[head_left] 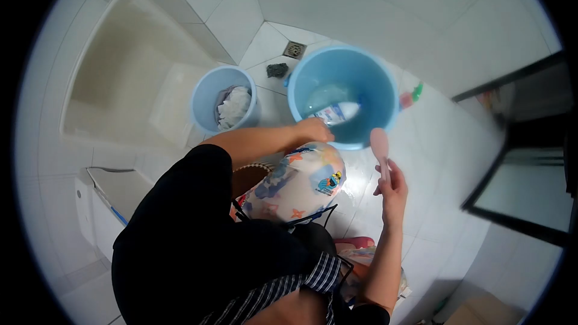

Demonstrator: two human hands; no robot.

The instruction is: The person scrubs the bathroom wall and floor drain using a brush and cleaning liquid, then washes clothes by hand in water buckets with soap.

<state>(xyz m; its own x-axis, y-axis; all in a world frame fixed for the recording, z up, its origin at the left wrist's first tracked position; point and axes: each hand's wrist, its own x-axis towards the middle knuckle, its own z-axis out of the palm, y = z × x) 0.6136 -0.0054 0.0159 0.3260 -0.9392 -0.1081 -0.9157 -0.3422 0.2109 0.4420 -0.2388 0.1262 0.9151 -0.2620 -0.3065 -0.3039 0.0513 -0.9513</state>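
Note:
My right hand [392,184] grips the handle of a pink paddle-shaped tool [379,143], its oval head upward; any bristles are out of sight. My left hand [314,130] is closed at the near rim of a large blue tub [295,84], its fingers partly hidden. Just beyond it, a white bottle with a blue label [335,113] lies tilted within the tub's outline. Whether the fingers hold the bottle or the rim, I cannot tell. Below the left hand, a patterned cloth with a cartoon figure [301,183] covers my knee.
A smaller blue bucket [197,108] with crumpled cloth stands at left, beside a pale basin [78,84]. A dark scouring pad [277,70] lies near the floor drain [294,50]. A red and green item [411,96] is right of the tub. A black-framed structure [512,144] stands farther right.

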